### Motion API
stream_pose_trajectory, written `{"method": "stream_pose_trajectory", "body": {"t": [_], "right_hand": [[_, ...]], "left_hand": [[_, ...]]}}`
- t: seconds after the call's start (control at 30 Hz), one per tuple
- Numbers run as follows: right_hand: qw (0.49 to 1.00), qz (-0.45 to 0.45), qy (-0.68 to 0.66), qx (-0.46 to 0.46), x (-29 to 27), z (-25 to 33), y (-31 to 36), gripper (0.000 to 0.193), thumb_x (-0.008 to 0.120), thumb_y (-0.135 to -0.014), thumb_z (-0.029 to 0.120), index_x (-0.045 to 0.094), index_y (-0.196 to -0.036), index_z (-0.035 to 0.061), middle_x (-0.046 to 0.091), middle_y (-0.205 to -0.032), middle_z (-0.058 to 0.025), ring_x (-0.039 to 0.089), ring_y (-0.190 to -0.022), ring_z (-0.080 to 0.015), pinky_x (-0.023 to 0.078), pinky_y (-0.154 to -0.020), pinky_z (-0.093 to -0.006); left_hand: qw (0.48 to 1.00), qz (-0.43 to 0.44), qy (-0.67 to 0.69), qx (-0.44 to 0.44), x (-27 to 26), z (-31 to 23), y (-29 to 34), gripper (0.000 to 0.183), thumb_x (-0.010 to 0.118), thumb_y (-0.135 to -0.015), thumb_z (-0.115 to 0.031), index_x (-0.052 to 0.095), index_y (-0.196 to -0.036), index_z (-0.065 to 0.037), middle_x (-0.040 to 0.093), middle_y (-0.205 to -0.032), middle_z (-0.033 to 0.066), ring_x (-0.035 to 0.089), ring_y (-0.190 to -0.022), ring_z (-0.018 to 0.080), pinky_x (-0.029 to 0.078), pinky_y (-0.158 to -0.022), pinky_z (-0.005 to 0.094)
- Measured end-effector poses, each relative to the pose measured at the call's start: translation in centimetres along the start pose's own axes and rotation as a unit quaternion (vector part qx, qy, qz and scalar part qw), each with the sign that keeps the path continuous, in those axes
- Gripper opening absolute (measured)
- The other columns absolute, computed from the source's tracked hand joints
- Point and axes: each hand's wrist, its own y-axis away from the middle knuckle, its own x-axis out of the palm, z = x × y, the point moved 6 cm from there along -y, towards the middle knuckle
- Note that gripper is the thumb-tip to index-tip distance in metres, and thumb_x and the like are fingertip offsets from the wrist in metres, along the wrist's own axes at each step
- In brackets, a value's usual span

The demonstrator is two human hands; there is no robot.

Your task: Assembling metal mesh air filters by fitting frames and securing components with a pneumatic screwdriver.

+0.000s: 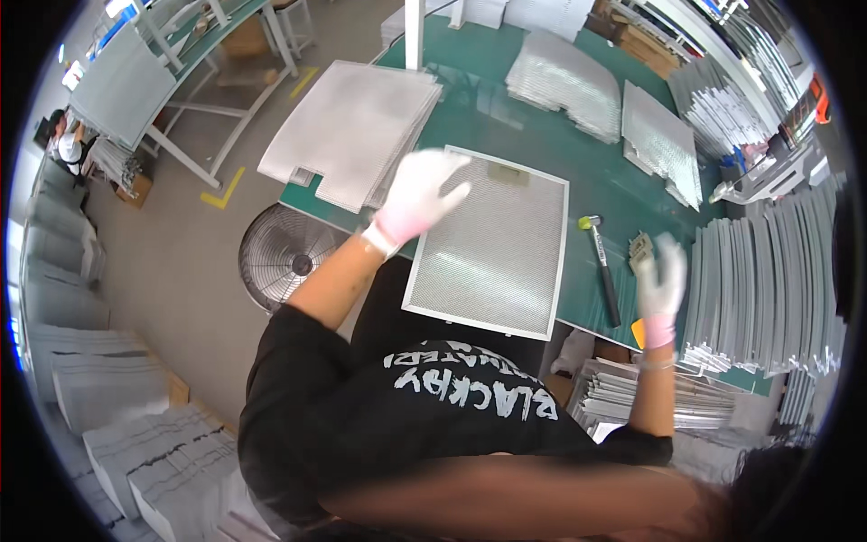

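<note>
A framed metal mesh panel (492,253) lies on the green table in front of me, with a small rectangular piece (508,175) near its far edge. My left hand (424,194), in a white glove, is over the panel's far left corner with thumb and fingers apart; whether it touches the frame I cannot tell. To the right, my gloved right hand (664,278) is blurred, its fingers stretched and apart. Beside its thumb are small metal pieces (639,247). A hammer (602,271) with a black grip and a yellow-green head lies between the panel and that hand.
Mesh sheets (348,131) are stacked at the table's left, with more silvery sheets (564,81) at the back. Upright panels (763,280) crowd the right side. A round floor fan (293,257) stands left of the table. Another person (68,144) is at far left.
</note>
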Motion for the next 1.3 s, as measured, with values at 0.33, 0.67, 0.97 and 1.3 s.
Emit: {"method": "stream_pose_trajectory", "body": {"t": [0.33,0.67,0.97,1.3], "right_hand": [[0.962,0.194,-0.070,0.177,12.7,-2.7,4.2,0.054,0.040,-0.096,0.015,0.029,-0.148,0.0052,0.057,-0.123,-0.0302,0.061,-0.096,-0.0462,0.050,-0.078,-0.0513],[0.937,0.348,-0.014,-0.028,23.3,17.0,-4.2,0.055,0.044,-0.098,0.017,0.028,-0.151,0.0137,0.065,-0.103,-0.0224,0.065,-0.088,-0.0388,0.051,-0.079,-0.0490],[0.926,0.373,0.047,0.040,24.3,12.9,-4.6,0.055,0.045,-0.097,0.018,0.030,-0.149,0.0187,0.065,-0.096,-0.0212,0.064,-0.084,-0.0391,0.051,-0.077,-0.0504],[0.987,0.118,0.099,0.055,9.6,-3.2,3.2,0.038,0.052,-0.094,0.015,0.057,-0.131,0.0079,0.060,-0.120,-0.0184,0.056,-0.114,-0.0347,0.044,-0.100,-0.0417]], "left_hand": [[0.818,-0.054,0.333,-0.467,0.5,-1.5,25.0,0.067,0.068,-0.089,-0.026,0.037,-0.142,0.000,0.048,-0.128,0.0108,0.053,-0.100,0.0167,0.047,-0.084,0.0275],[0.651,0.070,0.537,-0.531,4.0,-3.1,25.5,0.052,0.045,-0.104,-0.036,0.040,-0.141,0.000,0.061,-0.110,0.0026,0.059,-0.079,0.0077,0.046,-0.068,0.0198],[0.641,0.094,0.538,-0.539,3.8,-2.6,25.6,0.040,0.051,-0.101,-0.027,0.049,-0.130,0.000,0.061,-0.100,0.0009,0.057,-0.072,0.0062,0.045,-0.063,0.0197],[0.766,0.109,0.448,-0.448,-2.6,1.6,23.0,0.041,0.049,-0.102,-0.023,0.048,-0.134,0.001,0.060,-0.093,0.0015,0.058,-0.074,0.0089,0.048,-0.072,0.0233]]}}
